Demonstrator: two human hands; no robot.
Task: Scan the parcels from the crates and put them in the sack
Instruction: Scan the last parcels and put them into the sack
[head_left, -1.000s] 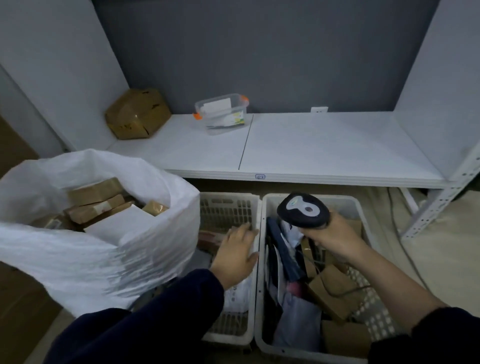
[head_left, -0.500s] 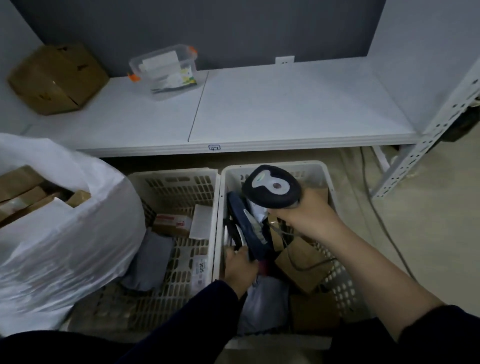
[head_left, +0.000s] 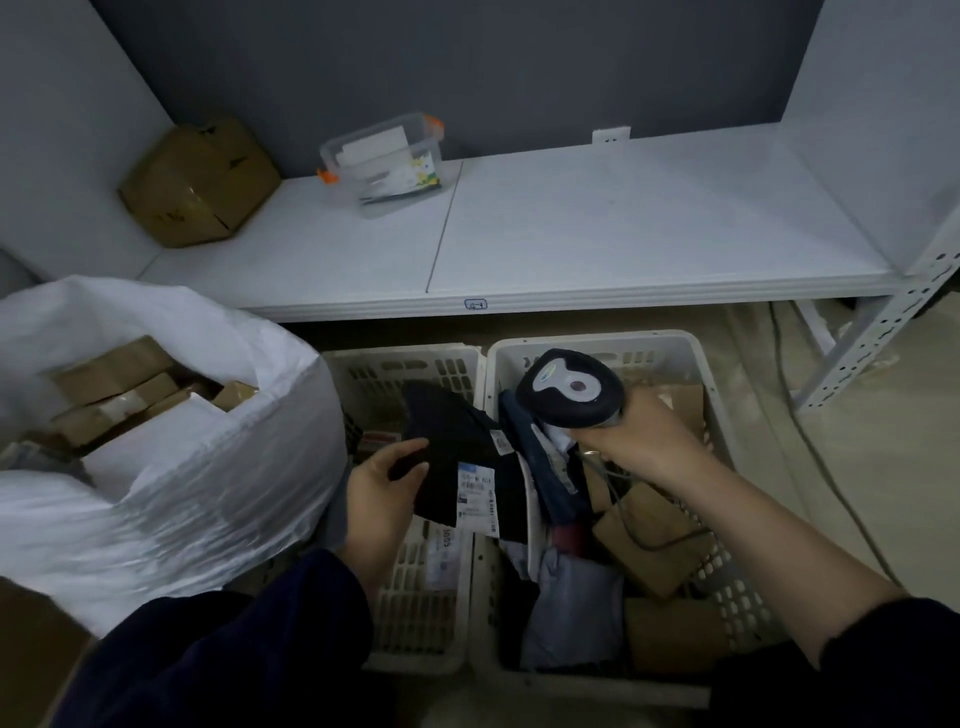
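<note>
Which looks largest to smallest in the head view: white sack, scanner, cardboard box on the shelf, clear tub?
1. white sack
2. cardboard box
3. clear tub and scanner look alike; scanner is nearer the camera, so unranked.

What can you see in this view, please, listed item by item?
sack: one, white, floor at left, open
boxes: several, brown, inside the sack
left crate: one, white, beside the sack
right crate: one, white, right of the left crate
parcels: several, brown, grey and dark, in the right crate
black parcel: one, black with a white label, over the left crate
scanner: one, dark, over the right crate
shelf: one, white, behind the crates
cardboard box: one, brown, shelf's left corner
clear container: one, orange clips, on the shelf
left hand: grips the black parcel
right hand: grips the scanner
</note>
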